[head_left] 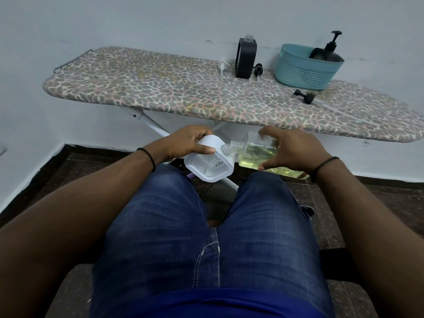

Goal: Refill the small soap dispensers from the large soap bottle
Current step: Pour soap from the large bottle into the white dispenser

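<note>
Head view is looking down at a pale wall and an ironing-board surface (160, 88) with a leopard-print cover standing against it, over a dark tiled floor (367, 203). Going left to right along the surface, a white pump head (223, 66) is lying beside an upright black soap dispenser (246, 58) with its neck uncapped, a black pump head (258, 70) is lying just right of it, a teal basket (302, 70) is holding a black pump bottle (327, 51), and another black pump head (304, 96) is lying in front of the basket. Below the board edge, above the jeans (206, 226), the left hand (190, 141) is gripping a white dispenser (210, 162), tilted. The right hand (296, 150) is gripping a clear bottle of yellow soap (254, 151), lying nearly level, its open neck touching the white dispenser.
</note>
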